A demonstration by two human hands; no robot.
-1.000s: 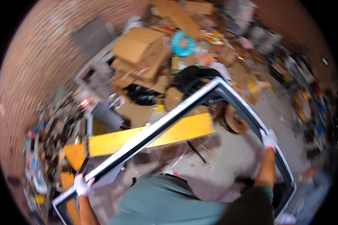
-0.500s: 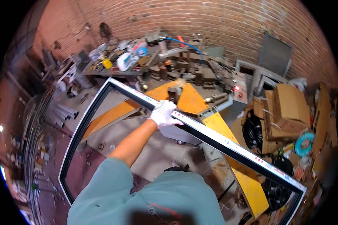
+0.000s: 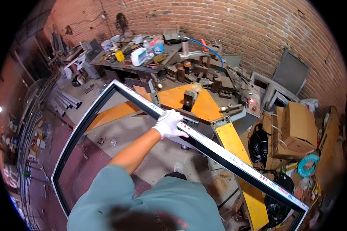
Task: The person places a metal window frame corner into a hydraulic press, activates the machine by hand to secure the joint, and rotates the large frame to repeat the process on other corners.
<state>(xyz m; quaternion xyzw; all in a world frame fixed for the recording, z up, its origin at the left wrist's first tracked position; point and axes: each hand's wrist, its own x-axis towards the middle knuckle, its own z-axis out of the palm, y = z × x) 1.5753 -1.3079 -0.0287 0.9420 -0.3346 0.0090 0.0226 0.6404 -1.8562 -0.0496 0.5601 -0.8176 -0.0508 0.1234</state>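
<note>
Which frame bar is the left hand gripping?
The long bar sloping from upper left to lower right: the left hand clasps it, while no hand shows on the side bars.

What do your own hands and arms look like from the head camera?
The left hand wears a white glove with thin dark stripes. The short sleeve is grey-green, leaving the forearm bare. The right hand is out of view.

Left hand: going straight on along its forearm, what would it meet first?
Beyond the frame it grips, the left hand would probably meet the dark bar, then the block on the orange panel; depth is unclear, so it may pass above.
</note>
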